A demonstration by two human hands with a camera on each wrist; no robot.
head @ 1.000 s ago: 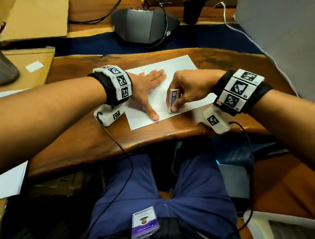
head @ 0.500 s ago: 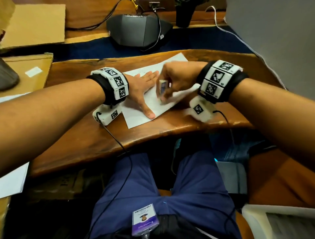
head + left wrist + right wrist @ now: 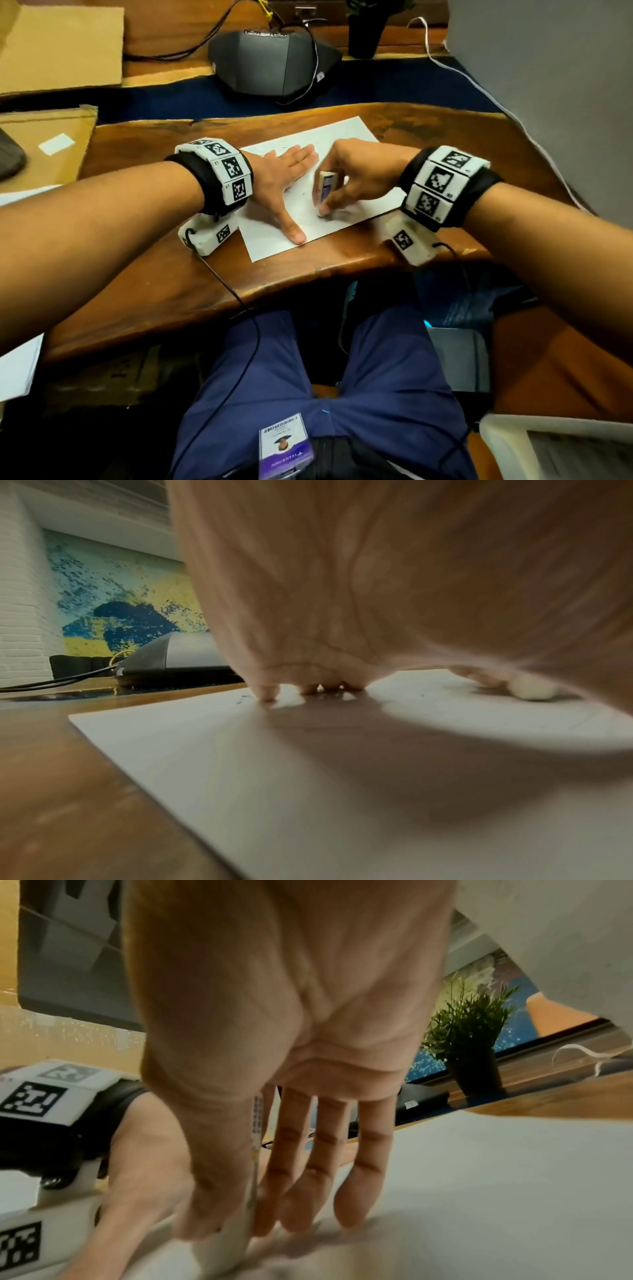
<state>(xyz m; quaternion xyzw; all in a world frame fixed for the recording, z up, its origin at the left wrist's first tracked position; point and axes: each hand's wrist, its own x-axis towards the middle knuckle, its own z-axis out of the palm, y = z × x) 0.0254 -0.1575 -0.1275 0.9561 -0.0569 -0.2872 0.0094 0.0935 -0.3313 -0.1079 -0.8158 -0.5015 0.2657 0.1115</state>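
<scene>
A white sheet of paper [image 3: 346, 133] with faint pencil marks lies on the wooden desk [image 3: 144, 274]. My left hand [image 3: 284, 178] lies flat on the sheet's left part, fingers straight and thumb spread toward me. My right hand [image 3: 356, 178] pinches a white eraser [image 3: 325, 190] in a blue-printed sleeve, held upright with its lower end on the paper just right of the left thumb. In the left wrist view the palm [image 3: 377, 588] fills the frame above the paper [image 3: 240, 750], and the eraser tip [image 3: 531, 689] shows at right. In the right wrist view the thumb and fingers [image 3: 294, 1164] clamp the eraser [image 3: 232, 1240].
A dark angular device [image 3: 274, 65] with cables sits behind the desk. Cardboard sheets [image 3: 61, 48] lie at the back left. A potted plant [image 3: 469, 1031] stands at the back, a grey panel [image 3: 548, 85] on the right. The desk's front edge runs just below my wrists.
My right hand with the eraser moved up the sheet toward the left fingers half a second ago, and has now come back down toward me. The left hand stays pressed on the paper.
</scene>
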